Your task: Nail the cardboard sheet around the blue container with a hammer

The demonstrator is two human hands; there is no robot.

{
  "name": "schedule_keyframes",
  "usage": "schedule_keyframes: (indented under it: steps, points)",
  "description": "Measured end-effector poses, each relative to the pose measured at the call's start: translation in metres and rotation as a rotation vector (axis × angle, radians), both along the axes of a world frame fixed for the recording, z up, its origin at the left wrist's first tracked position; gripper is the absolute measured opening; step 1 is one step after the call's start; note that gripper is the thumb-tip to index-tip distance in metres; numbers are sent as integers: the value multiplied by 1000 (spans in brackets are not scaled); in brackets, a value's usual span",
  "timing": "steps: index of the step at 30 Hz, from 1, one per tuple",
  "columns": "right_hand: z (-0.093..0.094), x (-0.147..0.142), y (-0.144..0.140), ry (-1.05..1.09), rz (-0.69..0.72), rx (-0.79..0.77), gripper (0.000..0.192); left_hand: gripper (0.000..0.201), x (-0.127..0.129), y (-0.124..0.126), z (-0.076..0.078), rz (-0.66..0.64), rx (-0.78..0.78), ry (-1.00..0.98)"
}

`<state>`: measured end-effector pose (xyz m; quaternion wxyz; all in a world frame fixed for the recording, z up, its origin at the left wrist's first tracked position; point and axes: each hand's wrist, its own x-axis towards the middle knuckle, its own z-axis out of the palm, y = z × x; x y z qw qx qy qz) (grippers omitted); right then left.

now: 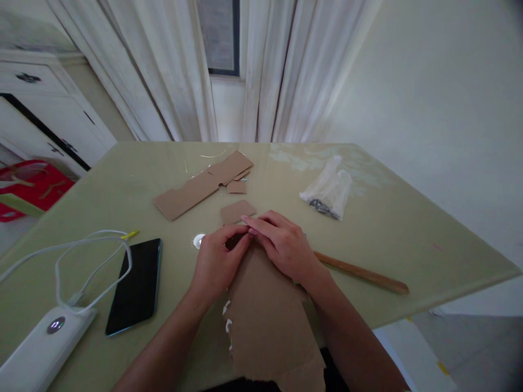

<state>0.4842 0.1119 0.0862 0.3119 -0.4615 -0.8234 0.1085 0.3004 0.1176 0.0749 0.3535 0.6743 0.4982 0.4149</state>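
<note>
A long brown cardboard piece (267, 313) reaches from the near table edge up to my hands, with torn white bits along its left side. My left hand (218, 258) pinches its far end between thumb and fingers. From the other side, my right hand (286, 242) has its fingertips closed on the same end, and the two hands meet there. The exact spot they pinch is hidden. A small cardboard scrap (237, 211) lies just beyond my fingers. A wooden stick (363, 272) sticks out from behind my right hand.
Cardboard strips (204, 185) lie at the back left. A clear plastic bag (329, 190) with dark small parts sits at the back right. On the left are a phone (137, 286), a white power bank (49, 343) and its looped cable (92, 239). A white round spot (198, 240) shows beside my left hand.
</note>
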Motion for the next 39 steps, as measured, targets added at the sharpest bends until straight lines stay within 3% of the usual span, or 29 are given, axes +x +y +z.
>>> schedule_keyframes:
  steps: [5, 9, 14, 19, 26, 29, 32, 34, 36, 39]
  points:
    - [10, 9, -6, 72, -93, 50, 43, 20, -1, 0, 0, 38, 7, 37]
    - [12, 41, -25, 187, -349, 139, 33, 21, -2, -1, 0, 42, -8, 47]
    - [-24, 87, -63, 8, -504, -18, 30, 22, -2, -2, 1, 50, -14, 64]
    - [-61, 109, -91, -148, -453, -155, 30, 25, -2, -3, 1, 53, -16, 85]
    - [-72, 111, -81, -568, -489, -68, 20, 26, -3, -3, 0, 60, -15, 86]
    - [-65, 118, -73, -684, -473, -174, 22, 27, -3, -4, 0, 61, -6, 92]
    - [-44, 127, -64, -542, -514, -251, 31, 27, -3, -5, 0, 62, 1, 95]
    - [-21, 127, -55, -330, -515, -223, 40, 27, -3, -5, 1, 60, 2, 94]
    - [7, 119, -45, -134, -399, -180, 46, 27, -3, -5, 1, 59, 3, 96]
    - [51, 95, -30, -207, -192, -180, 38, 28, -3, -4, 0, 64, -7, 101]
